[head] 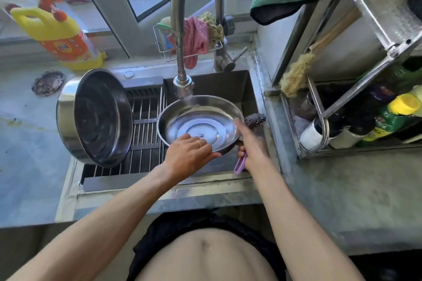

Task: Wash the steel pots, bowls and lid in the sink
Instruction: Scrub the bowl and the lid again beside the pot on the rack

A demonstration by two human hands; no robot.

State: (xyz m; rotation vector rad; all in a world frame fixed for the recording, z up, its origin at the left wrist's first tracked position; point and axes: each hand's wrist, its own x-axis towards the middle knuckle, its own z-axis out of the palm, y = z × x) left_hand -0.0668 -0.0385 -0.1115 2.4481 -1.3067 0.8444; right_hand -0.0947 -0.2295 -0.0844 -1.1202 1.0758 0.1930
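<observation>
Over sink (246, 84), at centre: steel lid (201, 120) held inner face up, tilted, under faucet head (183, 85). At 9 o'clock from lid, big steel pot (96, 118) lies on its side on drain rack (146, 139). Left hand (189, 155) at lid's 6 o'clock, fingers curled over near rim, gripping. Right hand (251, 143) at 4 o'clock, clenched round purple-handled steel scrubber (254, 118), touching rim. Yellow detergent bottle (61, 33) at 10 o'clock.
</observation>
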